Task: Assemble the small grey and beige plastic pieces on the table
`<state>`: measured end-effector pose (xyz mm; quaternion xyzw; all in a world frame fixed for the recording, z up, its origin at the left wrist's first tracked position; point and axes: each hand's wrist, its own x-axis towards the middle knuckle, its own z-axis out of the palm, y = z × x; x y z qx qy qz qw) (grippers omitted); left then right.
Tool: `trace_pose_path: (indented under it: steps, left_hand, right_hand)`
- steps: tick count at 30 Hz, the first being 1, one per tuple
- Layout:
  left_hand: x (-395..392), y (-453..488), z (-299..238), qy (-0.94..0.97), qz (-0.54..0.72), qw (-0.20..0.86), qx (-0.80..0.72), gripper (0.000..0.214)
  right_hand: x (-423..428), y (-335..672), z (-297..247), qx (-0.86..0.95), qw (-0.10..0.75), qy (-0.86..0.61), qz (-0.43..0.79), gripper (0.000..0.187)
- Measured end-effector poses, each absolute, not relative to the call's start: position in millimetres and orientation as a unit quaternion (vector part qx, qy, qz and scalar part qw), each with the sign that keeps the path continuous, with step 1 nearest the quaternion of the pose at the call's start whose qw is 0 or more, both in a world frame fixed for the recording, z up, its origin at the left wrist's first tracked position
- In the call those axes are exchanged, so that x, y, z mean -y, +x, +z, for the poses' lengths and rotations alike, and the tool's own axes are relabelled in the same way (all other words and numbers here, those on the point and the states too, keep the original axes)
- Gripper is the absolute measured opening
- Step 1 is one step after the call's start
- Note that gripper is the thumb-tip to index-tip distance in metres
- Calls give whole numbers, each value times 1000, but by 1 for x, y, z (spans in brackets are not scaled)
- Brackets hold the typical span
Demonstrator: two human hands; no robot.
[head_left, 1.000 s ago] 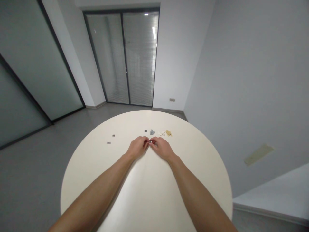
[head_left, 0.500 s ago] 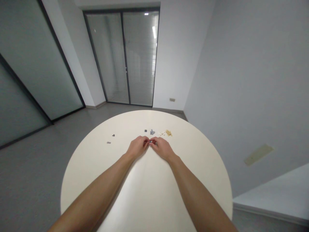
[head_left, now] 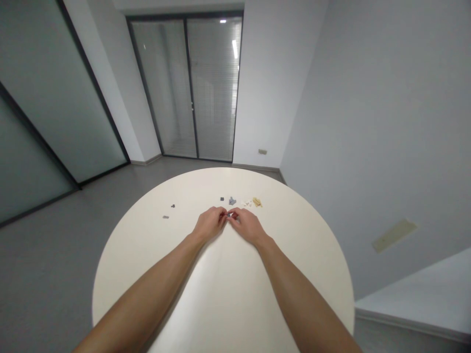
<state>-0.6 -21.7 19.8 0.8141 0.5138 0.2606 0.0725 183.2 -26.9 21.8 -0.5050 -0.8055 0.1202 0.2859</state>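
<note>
My left hand [head_left: 211,220] and my right hand [head_left: 246,223] meet fingertip to fingertip over the middle of a round white table [head_left: 235,294]. Both are closed in a pinch on a small grey-blue piece [head_left: 228,214], mostly covered by the fingers and too small to name. Just beyond the fingertips lie a dark square piece [head_left: 222,199] and a little heap of blue-grey pieces [head_left: 232,201]. To the right of these are scattered white pieces [head_left: 247,203] and a pile of yellow pieces [head_left: 257,202].
Toward the table's left side lie a small dark piece [head_left: 172,206] and a flat grey piece [head_left: 166,217]. Beyond the table stand a glass door [head_left: 213,98] with a dark frame and, at the left, frosted panels [head_left: 55,98]. A pale wall [head_left: 379,122] rises on the right.
The small piece between the fingertips looks slightly turned, with less of it showing. Both hands and the pieces on the table keep their places.
</note>
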Motion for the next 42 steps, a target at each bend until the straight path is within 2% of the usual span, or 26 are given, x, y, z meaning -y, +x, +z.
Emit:
trace_pose_path:
  steps: [42]
  left_hand:
    - [21,-1,19,815,253,71,-517,22]
  right_hand:
    - [24,185,18,810,292,-495,114,21]
